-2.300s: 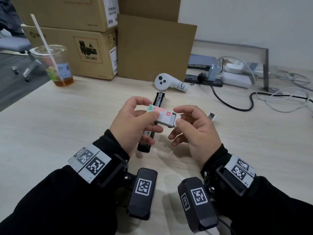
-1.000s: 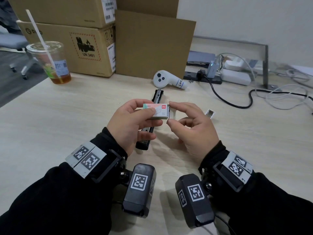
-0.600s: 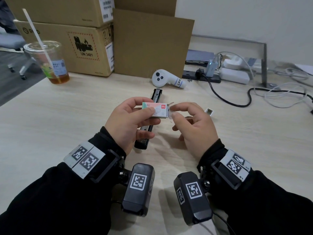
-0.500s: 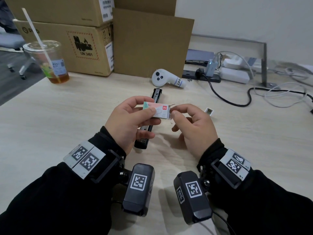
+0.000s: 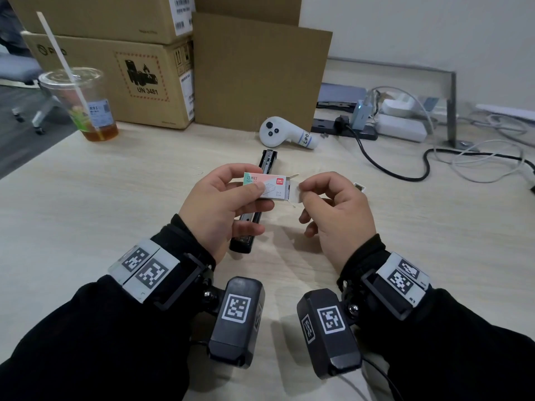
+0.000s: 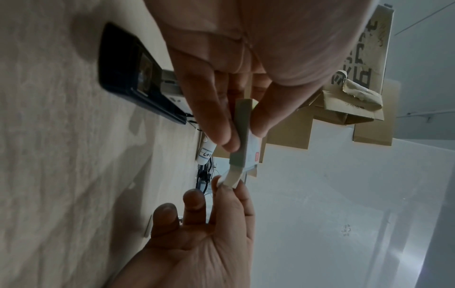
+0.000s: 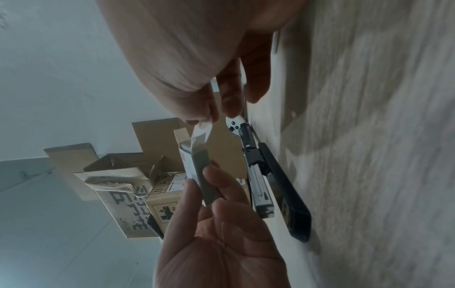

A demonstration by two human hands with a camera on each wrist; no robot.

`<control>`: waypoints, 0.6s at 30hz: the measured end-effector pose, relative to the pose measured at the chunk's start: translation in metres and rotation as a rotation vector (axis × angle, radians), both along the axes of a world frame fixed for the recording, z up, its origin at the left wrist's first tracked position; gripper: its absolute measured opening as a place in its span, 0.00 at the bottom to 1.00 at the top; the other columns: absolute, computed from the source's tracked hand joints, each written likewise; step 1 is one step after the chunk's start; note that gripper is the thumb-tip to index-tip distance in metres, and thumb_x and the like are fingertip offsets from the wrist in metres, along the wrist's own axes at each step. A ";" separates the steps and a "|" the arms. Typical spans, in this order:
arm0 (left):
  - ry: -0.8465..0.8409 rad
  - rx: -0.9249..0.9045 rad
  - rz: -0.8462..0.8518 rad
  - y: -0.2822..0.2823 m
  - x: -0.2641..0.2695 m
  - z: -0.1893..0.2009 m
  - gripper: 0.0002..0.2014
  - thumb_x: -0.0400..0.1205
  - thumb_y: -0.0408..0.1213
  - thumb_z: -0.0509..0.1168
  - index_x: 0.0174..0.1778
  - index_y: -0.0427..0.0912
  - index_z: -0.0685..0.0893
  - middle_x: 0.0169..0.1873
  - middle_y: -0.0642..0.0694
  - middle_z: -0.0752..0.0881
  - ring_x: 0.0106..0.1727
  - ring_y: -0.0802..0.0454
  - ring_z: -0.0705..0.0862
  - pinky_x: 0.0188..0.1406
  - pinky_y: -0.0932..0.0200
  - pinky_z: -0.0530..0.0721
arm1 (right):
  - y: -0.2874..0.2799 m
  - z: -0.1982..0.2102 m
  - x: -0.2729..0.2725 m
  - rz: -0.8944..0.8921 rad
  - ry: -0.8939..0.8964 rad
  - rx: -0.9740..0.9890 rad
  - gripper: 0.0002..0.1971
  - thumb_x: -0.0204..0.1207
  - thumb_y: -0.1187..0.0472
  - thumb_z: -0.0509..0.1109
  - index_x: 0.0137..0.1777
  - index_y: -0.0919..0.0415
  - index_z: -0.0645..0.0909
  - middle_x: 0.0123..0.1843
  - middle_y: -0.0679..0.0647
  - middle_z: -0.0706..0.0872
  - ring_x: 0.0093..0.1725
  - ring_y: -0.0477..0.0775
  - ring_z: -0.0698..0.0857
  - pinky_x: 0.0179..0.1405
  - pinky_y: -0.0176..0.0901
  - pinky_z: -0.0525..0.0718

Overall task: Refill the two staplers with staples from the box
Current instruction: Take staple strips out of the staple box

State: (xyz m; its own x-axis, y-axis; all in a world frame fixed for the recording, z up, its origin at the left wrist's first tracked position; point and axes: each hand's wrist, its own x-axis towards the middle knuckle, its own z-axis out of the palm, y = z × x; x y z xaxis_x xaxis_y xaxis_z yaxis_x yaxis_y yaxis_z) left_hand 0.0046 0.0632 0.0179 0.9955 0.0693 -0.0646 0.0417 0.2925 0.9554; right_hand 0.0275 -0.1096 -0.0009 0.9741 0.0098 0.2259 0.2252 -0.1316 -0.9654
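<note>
My left hand [image 5: 246, 183] grips a small pink-and-white staple box [image 5: 267, 186] above the table, thumb on top and fingers underneath. The right hand [image 5: 302, 191] pinches the box's white end flap [image 5: 293, 195] between thumb and forefinger, and the flap stands pulled out to the right. In the left wrist view the flap [image 6: 232, 178] curls away from the box [image 6: 242, 136]; the right wrist view shows the box's end [image 7: 189, 148] open. A black stapler [image 5: 267, 162], swung open, lies flat on the table under my left hand. Only this one stapler is in view.
A white controller [image 5: 285, 134] lies just beyond the stapler. Stacked cardboard boxes [image 5: 115, 82] and an iced drink with a straw [image 5: 84, 105] stand at the back left. A power strip and cables [image 5: 405, 125] fill the back right. A small white item [image 5: 359, 186] sits right of my right hand.
The right hand went from holding the closed box's end to pinching its flap and has pulled the flap open to the right. The left hand keeps its hold on the box.
</note>
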 end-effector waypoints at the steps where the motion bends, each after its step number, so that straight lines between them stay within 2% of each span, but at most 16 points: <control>1: -0.001 -0.001 0.001 0.000 0.000 0.000 0.07 0.82 0.30 0.69 0.53 0.45 0.87 0.42 0.43 0.94 0.37 0.51 0.91 0.20 0.59 0.84 | 0.000 0.000 0.000 -0.004 -0.001 0.000 0.10 0.80 0.69 0.69 0.42 0.53 0.85 0.40 0.46 0.86 0.29 0.46 0.83 0.23 0.43 0.83; 14: 0.005 -0.015 0.001 0.000 0.000 -0.001 0.07 0.82 0.29 0.69 0.53 0.45 0.86 0.43 0.43 0.94 0.38 0.51 0.92 0.21 0.59 0.86 | 0.000 0.001 -0.001 -0.037 0.008 0.027 0.11 0.79 0.70 0.67 0.43 0.55 0.86 0.41 0.49 0.86 0.29 0.47 0.82 0.25 0.45 0.84; 16: 0.004 -0.013 0.000 0.000 0.000 -0.001 0.07 0.82 0.29 0.69 0.52 0.45 0.86 0.43 0.43 0.95 0.39 0.51 0.92 0.21 0.59 0.86 | 0.000 0.001 0.000 -0.038 0.035 0.035 0.10 0.80 0.69 0.67 0.44 0.56 0.87 0.42 0.51 0.88 0.29 0.47 0.83 0.25 0.45 0.85; 18: 0.003 -0.009 -0.002 0.000 0.001 -0.002 0.07 0.83 0.29 0.69 0.53 0.45 0.86 0.44 0.43 0.95 0.39 0.50 0.92 0.22 0.59 0.86 | 0.001 0.000 0.000 -0.019 0.097 0.047 0.08 0.80 0.63 0.69 0.44 0.53 0.88 0.44 0.55 0.90 0.31 0.50 0.86 0.26 0.46 0.86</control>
